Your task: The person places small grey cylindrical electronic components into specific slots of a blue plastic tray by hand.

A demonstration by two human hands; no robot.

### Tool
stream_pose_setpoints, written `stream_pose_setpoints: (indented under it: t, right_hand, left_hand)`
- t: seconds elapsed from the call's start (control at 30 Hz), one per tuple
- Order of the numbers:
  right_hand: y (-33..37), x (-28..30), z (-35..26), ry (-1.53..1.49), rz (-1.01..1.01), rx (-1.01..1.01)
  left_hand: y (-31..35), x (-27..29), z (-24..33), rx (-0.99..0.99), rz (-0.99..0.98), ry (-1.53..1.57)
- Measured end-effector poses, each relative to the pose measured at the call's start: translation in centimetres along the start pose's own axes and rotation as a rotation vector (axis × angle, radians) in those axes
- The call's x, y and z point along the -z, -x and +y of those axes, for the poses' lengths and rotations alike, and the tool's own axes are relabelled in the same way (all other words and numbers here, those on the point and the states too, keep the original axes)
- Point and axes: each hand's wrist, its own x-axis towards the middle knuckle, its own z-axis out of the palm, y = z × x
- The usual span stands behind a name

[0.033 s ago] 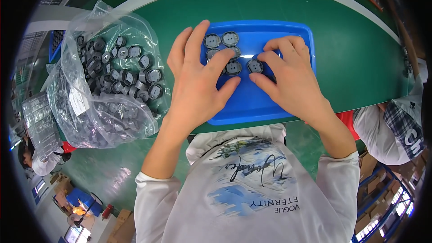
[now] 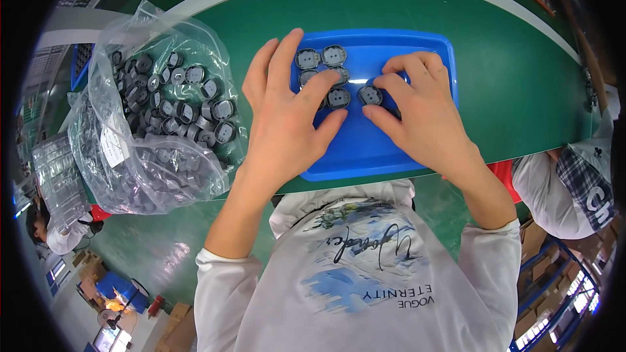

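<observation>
A shallow blue tray (image 2: 385,163) lies on the green table in front of me. Several round dark grey plastic parts, each with a lighter grey face, are grouped in two columns at its left end; one of them is a grey part (image 2: 334,55) in the far row. My left hand (image 2: 287,107) reaches over this group with fingers spread, its index fingertip on a part and its palm hiding some of the rest. To the right, my right hand (image 2: 417,104) pinches a single round grey part (image 2: 370,95) between thumb and index finger, a small gap away from the group.
A clear plastic bag (image 2: 156,176) holding many more such grey parts lies open left of the tray. Beyond it is a stack of clear plastic trays (image 2: 59,176). A person's sleeve (image 2: 544,189) shows at the right, and another person (image 2: 62,238) is at the far left.
</observation>
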Motion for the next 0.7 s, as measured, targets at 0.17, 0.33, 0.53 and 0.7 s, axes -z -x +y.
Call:
stream_pose_setpoints:
  t: [0.17,0.33,0.53,0.7]
  right_hand:
    - [0.0,0.2,0.2,0.005,-0.025,-0.004]
    - [-0.5,0.0,-0.2,-0.069,0.018,0.043]
    - [-0.8,-0.4,-0.9,-0.066,-0.021,0.036]
    - [-0.8,-0.6,-1.4,-0.077,-0.027,0.025]
  left_hand:
    - [0.1,-0.1,-0.4,0.003,-0.008,-0.004]
    - [0.0,0.1,-0.3,0.011,-0.015,0.024]
    - [0.2,0.0,-0.4,0.011,-0.02,0.019]
    - [0.3,-0.1,-0.4,0.014,-0.012,0.019]
